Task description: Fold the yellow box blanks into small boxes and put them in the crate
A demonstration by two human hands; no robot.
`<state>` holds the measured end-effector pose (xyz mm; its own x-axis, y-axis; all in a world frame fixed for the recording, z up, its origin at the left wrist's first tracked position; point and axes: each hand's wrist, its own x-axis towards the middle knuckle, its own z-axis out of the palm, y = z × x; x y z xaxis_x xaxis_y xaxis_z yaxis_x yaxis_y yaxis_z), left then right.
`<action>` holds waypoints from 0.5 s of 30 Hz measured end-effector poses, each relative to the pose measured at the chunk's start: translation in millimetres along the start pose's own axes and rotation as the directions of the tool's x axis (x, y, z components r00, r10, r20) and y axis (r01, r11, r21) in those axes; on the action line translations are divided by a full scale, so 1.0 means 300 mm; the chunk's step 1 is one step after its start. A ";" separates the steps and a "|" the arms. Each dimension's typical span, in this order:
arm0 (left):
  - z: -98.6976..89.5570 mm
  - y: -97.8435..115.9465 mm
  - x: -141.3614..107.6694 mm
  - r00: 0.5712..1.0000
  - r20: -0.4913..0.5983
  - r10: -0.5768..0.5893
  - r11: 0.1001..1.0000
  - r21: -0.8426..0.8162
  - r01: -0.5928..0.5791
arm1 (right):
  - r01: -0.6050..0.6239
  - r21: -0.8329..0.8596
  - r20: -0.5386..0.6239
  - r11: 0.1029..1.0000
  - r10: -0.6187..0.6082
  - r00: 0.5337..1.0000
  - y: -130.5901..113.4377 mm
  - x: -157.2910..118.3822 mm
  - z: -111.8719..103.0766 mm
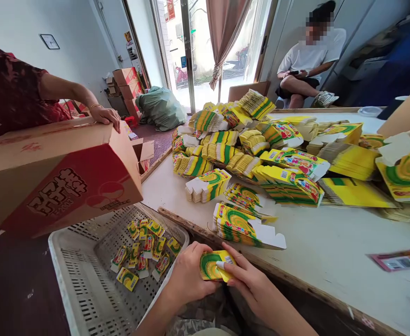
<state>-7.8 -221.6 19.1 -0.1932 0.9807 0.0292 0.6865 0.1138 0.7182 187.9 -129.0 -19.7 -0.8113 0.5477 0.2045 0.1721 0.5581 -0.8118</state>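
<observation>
Between my two hands, just off the table's front edge, is a small yellow and green carton (211, 267). My left hand (191, 273) grips its left side, fingers curled round it. On its right end lie the fingers of my right hand (245, 275), with the thumb across the printed face near the barcode. Just beyond them, a row of flattened yellow cartons (238, 224) rests on the table. To the left, a grey plastic basket (66, 261) holds several small folded cartons (149, 245).
Heaped bundles of flat cartons (222, 151) cover the back of the table (316, 247). At the left, a co-worker's hand (105, 115) rests on a big cardboard box (65, 172) overhanging the basket. Another person (309, 56) sits behind the table. A pink packet (400, 260) lies at right.
</observation>
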 end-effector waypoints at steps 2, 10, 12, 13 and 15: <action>-0.002 0.010 0.006 1.000 0.030 0.009 1.000 -0.017 -0.008 | 0.011 0.006 0.029 1.000 -0.011 1.000 0.000 0.000 -0.026; 0.018 0.022 0.017 0.999 -0.015 0.033 0.999 0.037 -0.032 | -0.121 0.089 -0.164 0.989 0.134 0.977 -0.036 0.047 0.033; -0.018 -0.004 -0.003 1.000 0.003 0.008 0.999 0.051 -0.009 | -0.082 0.121 -0.193 0.989 0.104 0.976 -0.031 0.059 0.038; -0.048 -0.026 -0.017 1.000 0.007 -0.019 0.997 0.071 0.018 | -0.062 0.114 -0.223 0.992 0.087 0.971 -0.020 0.065 0.028; -0.124 -0.090 -0.051 0.994 -0.017 -0.108 0.981 0.161 0.109 | -0.055 0.018 -0.351 0.998 0.057 0.935 0.026 0.082 -0.012</action>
<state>-49.6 -245.6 25.1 -0.2780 0.9599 -0.0369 0.7654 0.2445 0.5953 171.4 -108.9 -19.1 -0.5522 0.7627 0.3367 0.2063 0.5163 -0.8312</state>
